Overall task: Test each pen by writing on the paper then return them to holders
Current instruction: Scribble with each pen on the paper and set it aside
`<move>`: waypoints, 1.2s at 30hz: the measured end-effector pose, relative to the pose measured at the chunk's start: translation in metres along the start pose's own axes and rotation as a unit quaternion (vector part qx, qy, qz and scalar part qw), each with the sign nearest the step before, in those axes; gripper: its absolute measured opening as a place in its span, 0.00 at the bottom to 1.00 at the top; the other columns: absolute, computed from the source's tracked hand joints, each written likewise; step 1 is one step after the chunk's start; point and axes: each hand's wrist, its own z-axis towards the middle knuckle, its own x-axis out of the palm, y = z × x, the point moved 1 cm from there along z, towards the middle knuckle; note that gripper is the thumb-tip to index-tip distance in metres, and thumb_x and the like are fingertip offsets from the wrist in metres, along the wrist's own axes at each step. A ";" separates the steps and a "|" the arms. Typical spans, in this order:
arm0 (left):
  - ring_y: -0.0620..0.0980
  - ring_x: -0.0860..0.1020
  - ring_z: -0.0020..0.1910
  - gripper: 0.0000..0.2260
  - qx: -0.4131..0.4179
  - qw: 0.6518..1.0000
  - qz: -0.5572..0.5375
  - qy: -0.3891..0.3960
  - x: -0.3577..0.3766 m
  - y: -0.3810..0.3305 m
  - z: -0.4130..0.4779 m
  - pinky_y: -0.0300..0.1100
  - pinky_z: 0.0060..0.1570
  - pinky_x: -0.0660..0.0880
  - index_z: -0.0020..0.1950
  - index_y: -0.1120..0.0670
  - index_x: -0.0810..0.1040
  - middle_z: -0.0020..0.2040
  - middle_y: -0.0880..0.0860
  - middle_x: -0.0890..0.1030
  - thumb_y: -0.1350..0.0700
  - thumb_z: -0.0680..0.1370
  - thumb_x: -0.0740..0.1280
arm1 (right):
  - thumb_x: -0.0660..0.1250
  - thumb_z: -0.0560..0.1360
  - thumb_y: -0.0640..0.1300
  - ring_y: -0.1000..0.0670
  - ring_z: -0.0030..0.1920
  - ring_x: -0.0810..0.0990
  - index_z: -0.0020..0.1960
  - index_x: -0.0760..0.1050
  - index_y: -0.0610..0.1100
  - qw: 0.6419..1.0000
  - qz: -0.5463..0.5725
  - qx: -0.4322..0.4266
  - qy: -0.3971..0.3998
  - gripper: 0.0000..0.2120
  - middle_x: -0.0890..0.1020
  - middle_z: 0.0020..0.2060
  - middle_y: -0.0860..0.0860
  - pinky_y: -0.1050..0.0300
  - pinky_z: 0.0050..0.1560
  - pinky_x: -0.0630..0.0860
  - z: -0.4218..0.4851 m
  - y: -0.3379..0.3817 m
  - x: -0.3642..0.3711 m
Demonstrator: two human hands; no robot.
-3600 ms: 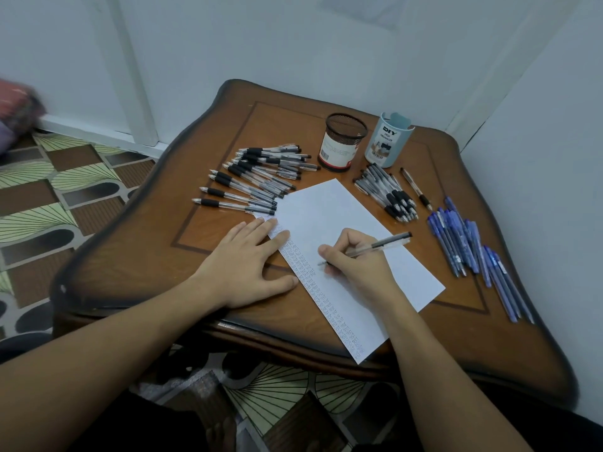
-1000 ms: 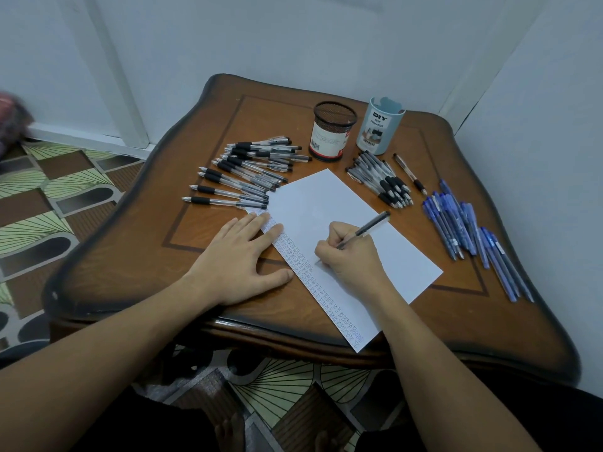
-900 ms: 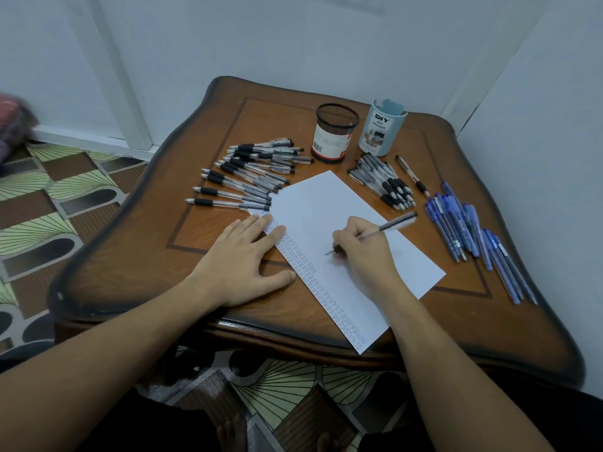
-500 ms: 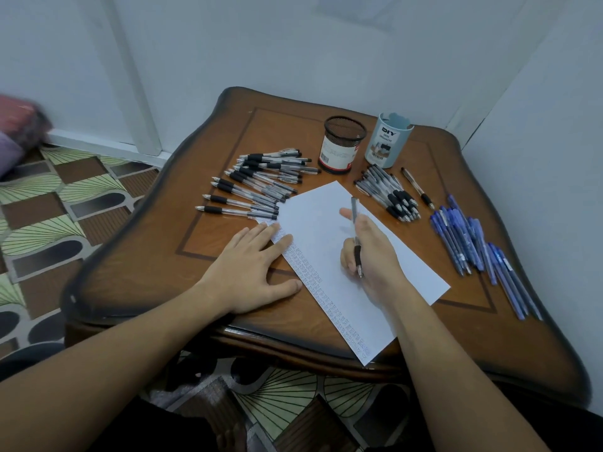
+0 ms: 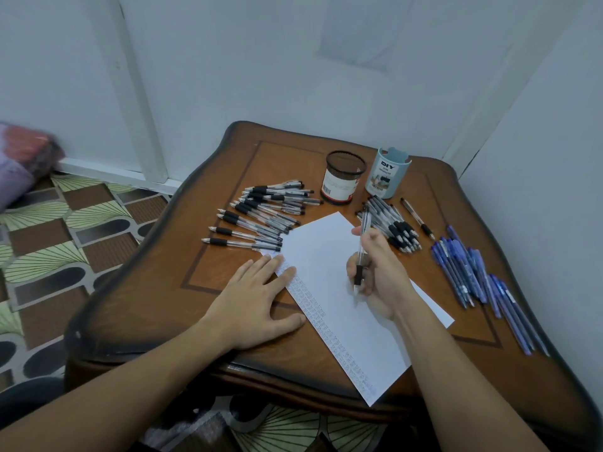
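No longer writing, the pen (image 5: 361,246) is gripped upright in the right hand (image 5: 383,275) above the paper (image 5: 326,246), held flat by the outspread left hand (image 5: 251,301); its test is judged done.

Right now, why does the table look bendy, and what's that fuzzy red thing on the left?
Head view: the wide-angle lens bends the table; far left, the red-purple bundle is smeared, too blurred to identify; light is dim, bluish, no glare.
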 end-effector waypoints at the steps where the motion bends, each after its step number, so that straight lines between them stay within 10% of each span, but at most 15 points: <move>1: 0.47 0.41 0.79 0.41 0.000 1.000 0.000 -0.001 0.000 0.000 0.000 0.44 0.74 0.35 0.80 0.42 0.48 0.81 0.48 0.44 0.25 0.71 0.46 | 0.54 0.84 0.54 0.53 0.27 0.71 0.58 0.72 0.55 1.000 -0.023 -0.004 -0.020 0.10 0.78 0.30 0.46 0.60 0.25 0.62 0.005 0.003 -0.002; 11: 0.46 0.39 0.78 0.44 -0.001 1.000 -0.013 -0.012 0.000 0.000 0.000 0.43 0.74 0.34 0.80 0.41 0.47 0.80 0.47 0.42 0.23 0.67 0.42 | 0.62 0.81 0.39 0.49 0.42 0.77 0.64 0.78 0.47 0.895 -0.372 -0.118 -0.217 0.14 0.80 0.49 0.51 0.54 0.43 0.73 0.092 0.055 -0.059; 20: 0.46 0.38 0.78 0.40 0.003 1.000 -0.008 -0.019 0.000 0.001 0.001 0.43 0.74 0.33 0.80 0.41 0.45 0.80 0.47 0.41 0.24 0.71 0.45 | 0.60 0.83 0.41 0.41 0.64 0.76 0.68 0.77 0.43 0.822 -0.543 -0.041 -0.164 0.16 0.78 0.67 0.43 0.51 0.62 0.73 0.117 0.045 -0.073; 26: 0.46 0.38 0.78 0.38 0.008 1.000 -0.013 -0.026 0.002 0.002 0.000 0.42 0.73 0.32 0.80 0.42 0.46 0.80 0.47 0.42 0.27 0.75 0.52 | 0.59 0.83 0.46 0.41 0.61 0.74 0.67 0.78 0.49 0.748 -0.615 -0.108 -0.223 0.15 0.78 0.61 0.42 0.45 0.61 0.68 0.114 0.045 -0.057; 32: 0.46 0.38 0.78 0.38 0.007 1.000 -0.016 -0.020 0.000 0.001 -0.001 0.42 0.74 0.33 0.80 0.43 0.46 0.80 0.48 0.42 0.27 0.75 0.52 | 0.64 0.81 0.42 0.51 0.58 0.76 0.62 0.81 0.45 0.828 -0.528 -0.184 0.031 0.12 0.79 0.57 0.50 0.56 0.61 0.70 0.109 0.028 0.023; 36: 0.47 0.39 0.78 0.39 0.003 0.999 -0.017 -0.030 0.000 0.000 -0.001 0.41 0.73 0.33 0.80 0.44 0.48 0.81 0.49 0.43 0.28 0.75 0.54 | 0.65 0.80 0.42 0.53 0.53 0.77 0.60 0.82 0.43 0.869 -0.461 -0.178 0.033 0.11 0.79 0.51 0.53 0.59 0.54 0.69 0.109 0.013 0.063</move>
